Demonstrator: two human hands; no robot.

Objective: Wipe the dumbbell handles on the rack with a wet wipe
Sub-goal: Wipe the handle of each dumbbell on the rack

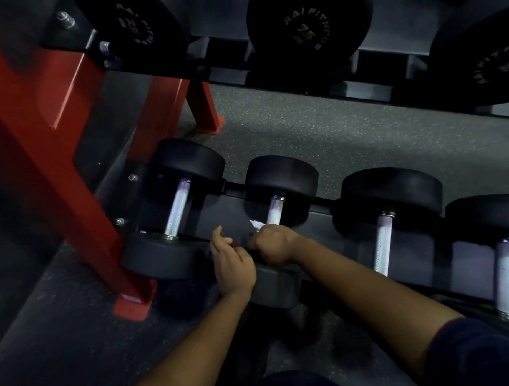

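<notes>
Left hand sits just left of the right one, over the near head of the second dumbbell, fingers loosely curled and holding nothing I can make out. Right hand is fisted round the near end of the second handle, with the wipe bunched inside; only a white corner pokes out at the fist's far-left side. The first handle to the left and the third handle to the right stand bare on the low rack.

Likely slips: the wadded wipe may miss the far stretch of the handle, or snag and tear on the knurling. A hard twist could roll the dumbbell and nip fingers against its head.

On the upper tier, the left head shows "FITNESS" with a blurred number. The middle head reads "RAI FITNESS 75".
</notes>
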